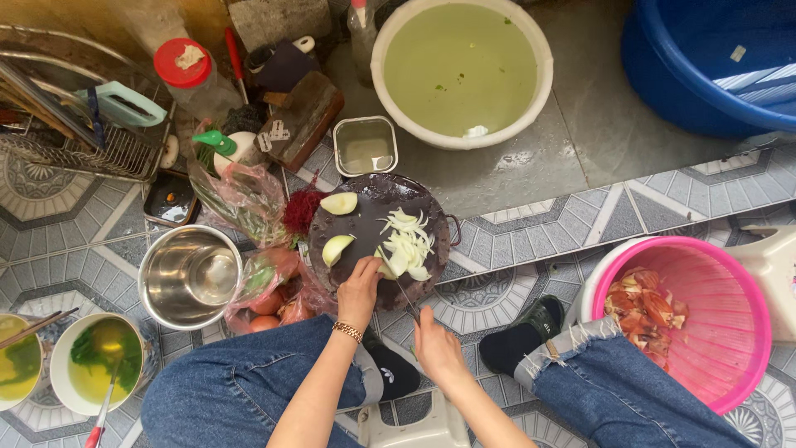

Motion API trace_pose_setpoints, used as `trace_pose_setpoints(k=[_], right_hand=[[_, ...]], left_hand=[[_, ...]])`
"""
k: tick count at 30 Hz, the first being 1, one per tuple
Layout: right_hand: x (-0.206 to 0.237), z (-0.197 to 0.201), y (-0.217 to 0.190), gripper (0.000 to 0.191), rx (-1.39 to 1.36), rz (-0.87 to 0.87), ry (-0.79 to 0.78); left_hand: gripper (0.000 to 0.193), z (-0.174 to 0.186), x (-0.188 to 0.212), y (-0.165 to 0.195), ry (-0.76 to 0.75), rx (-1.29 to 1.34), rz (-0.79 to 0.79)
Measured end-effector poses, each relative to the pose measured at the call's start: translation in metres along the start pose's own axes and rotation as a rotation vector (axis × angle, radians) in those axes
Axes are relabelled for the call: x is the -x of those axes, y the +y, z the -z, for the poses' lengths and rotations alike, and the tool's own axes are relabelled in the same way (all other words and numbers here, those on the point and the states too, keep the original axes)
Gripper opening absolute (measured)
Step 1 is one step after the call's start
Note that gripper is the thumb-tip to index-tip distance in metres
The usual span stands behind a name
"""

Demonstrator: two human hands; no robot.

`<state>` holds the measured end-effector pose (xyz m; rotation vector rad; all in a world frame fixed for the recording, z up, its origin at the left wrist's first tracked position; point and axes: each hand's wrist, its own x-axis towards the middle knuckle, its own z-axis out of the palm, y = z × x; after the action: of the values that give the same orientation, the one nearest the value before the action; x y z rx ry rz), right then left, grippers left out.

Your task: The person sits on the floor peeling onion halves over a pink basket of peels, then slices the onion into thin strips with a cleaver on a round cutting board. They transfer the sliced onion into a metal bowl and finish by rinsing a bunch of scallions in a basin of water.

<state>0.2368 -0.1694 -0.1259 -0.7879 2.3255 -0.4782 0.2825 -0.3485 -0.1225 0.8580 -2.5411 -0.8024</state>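
— What are we seeing nearest us, and how much room is there?

— We are looking down past denim knees onto patterned tile. Little free floor is lying around the round dark cutting board: a steel bowl is sitting just to its left, bagged tomatoes are touching its near-left edge, and a pink ribbed plastic basket of onion skins is standing well apart on the right.

— And the hands?

— Our left hand is curling over a piece of onion at the board's near edge, fingers bent and pressing it. Our right hand is closing around the handle of a knife, whose blade is pointing toward that onion.

— Farther out?

— Pale sliced onion is piling mid-board, two smooth onion wedges are lying left of it, and a white basin of greenish water is standing beyond.
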Motion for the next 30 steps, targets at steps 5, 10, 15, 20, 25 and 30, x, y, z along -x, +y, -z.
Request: trace_pose_setpoints(k=[5,10,15,20,25,30], right_hand=[[-0.026,-0.009,-0.003,0.028,-0.021,0.024,0.045],[-0.030,0.013,0.013,0.024,-0.631,-0.065,-0.186],[-0.027,0.026,0.011,0.025,-0.695,-0.139,-0.264],[-0.028,0.017,0.015,0.026,-0.910,-0.190,-0.359],[-0.031,0.006,0.017,0.025,-0.949,-0.180,-0.339],[-0.025,0.001,0.017,0.030,-0.708,-0.165,-0.205]], left_hand=[[0.025,0.002,0.000,0.000,0.008,0.036,-0.009],[0.035,0.009,-0.006,0.009,-0.141,-0.089,0.023],[0.034,0.019,-0.026,0.016,-0.028,-0.349,-0.376],[0.026,0.021,-0.033,0.009,-0.465,-0.206,-0.045],[0.038,0.006,-0.032,0.005,-0.284,0.649,0.755],[0.050,0.002,-0.016,0.015,-0.048,0.367,0.687]])
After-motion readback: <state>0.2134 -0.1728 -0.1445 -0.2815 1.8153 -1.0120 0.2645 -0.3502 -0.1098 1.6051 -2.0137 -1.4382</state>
